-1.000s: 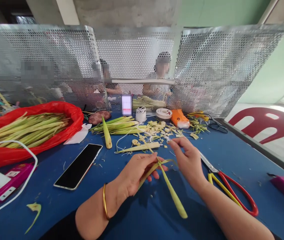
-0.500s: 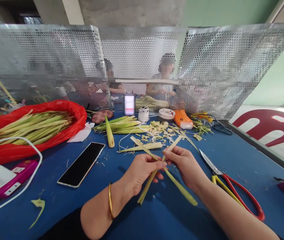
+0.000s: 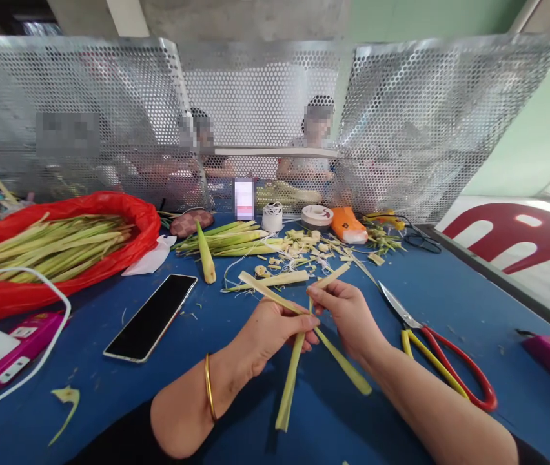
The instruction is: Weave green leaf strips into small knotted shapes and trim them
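Observation:
Two pale green leaf strips (image 3: 290, 387) cross one another above the blue table. My left hand (image 3: 275, 326) is closed, its thumb pinching the strips at their crossing. My right hand (image 3: 340, 310) pinches the strip that points up to the right, just beyond the crossing. Lower ends of both strips hang free below my hands. Behind them lies a leaf piece (image 3: 279, 280) with white string. Scissors (image 3: 415, 326) with red and yellow handles rest open to the right of my right hand. Part of the crossing is hidden by my left thumb and fingers.
At left, a red bag (image 3: 146, 216) holds many leaf strips, near a phone (image 3: 152, 318) and a purple power strip (image 3: 18, 355). Leaf stalks (image 3: 231, 240), a string spool (image 3: 272, 218), a tape roll (image 3: 317, 216) and scraps lie before a perforated metal screen (image 3: 265, 97). People sit beyond it.
The strip held by my right hand now reaches further down and hangs steeper below my left hand. The whole view has shifted slightly, so most things appear further left.

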Demonstrator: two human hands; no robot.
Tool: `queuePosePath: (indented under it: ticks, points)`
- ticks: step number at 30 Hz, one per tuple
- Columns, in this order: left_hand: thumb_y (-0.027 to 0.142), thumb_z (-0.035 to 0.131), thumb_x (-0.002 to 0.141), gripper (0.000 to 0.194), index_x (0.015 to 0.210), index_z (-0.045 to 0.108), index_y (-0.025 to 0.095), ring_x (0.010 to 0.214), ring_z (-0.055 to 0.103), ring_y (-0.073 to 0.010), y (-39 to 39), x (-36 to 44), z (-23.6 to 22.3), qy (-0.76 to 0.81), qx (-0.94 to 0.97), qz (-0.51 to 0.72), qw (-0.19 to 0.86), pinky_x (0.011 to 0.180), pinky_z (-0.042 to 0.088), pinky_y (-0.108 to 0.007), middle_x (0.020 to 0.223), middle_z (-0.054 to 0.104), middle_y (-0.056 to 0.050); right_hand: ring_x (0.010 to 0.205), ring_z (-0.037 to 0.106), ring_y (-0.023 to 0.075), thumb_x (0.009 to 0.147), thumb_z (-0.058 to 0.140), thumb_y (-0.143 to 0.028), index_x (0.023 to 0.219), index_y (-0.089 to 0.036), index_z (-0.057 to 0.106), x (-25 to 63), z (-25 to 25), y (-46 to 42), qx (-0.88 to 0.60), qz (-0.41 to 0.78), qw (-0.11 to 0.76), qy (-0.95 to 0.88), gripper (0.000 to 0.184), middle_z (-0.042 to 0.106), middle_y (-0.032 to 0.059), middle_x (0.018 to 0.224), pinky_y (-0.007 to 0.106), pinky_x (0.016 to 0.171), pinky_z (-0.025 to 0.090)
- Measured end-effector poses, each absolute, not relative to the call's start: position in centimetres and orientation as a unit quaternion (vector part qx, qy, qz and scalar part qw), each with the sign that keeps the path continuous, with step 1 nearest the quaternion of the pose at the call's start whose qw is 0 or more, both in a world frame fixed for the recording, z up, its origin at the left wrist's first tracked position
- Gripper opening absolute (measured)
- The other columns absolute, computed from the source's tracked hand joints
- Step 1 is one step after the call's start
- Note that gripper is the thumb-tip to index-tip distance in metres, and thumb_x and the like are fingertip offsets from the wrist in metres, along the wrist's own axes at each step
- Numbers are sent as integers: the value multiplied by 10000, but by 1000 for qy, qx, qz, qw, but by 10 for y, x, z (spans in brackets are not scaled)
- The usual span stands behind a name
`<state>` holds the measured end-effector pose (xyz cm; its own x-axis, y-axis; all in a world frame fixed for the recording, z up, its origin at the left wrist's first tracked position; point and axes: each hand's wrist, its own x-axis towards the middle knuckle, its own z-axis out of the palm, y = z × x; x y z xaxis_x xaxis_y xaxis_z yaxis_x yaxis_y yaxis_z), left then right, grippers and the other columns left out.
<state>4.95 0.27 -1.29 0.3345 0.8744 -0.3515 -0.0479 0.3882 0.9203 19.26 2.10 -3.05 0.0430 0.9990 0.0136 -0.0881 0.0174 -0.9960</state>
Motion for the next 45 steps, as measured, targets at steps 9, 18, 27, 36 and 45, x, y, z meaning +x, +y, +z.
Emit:
queuePosePath:
  ticks: [9,18,27,36,45]
  points:
    - [186,805,605,275,867,747,123,808,692,-189,13,43,-12,409,357,496,678,818,535,-295,823,755,-78,674,533,172,903,531,-388,706,-216,570,199,-21,5,-534,100,493,-680,264,593,11,694,283,624,380]
    - [151,797,596,257,847,755,121,782,679,-174,12,46,-15,392,346,529,668,830,512,-292,805,755,-73,753,588,182,903,529,-262,677,-222,550,182,-33,-3,-463,231,413,-749,230,630,23,753,266,692,429]
    - [145,806,565,269,828,755,117,775,683,-184,10,46,-12,398,317,539,671,840,511,-305,764,750,-71,711,524,168,891,492,-205,616,-217,433,183,-24,-5,-423,262,416,-761,282,544,24,732,267,654,423]
    - [121,777,585,249,833,750,113,784,685,-192,10,45,-10,417,303,533,672,790,511,-287,759,747,-75,733,533,177,887,486,-207,615,-218,440,182,-27,-6,-418,248,414,-769,276,548,35,753,275,667,437]
    - [115,776,581,230,808,745,118,763,676,-181,13,43,-11,427,307,519,674,767,506,-278,741,736,-71,737,552,176,906,480,-215,648,-223,464,180,-31,-8,-415,212,399,-790,259,577,37,758,289,688,447]
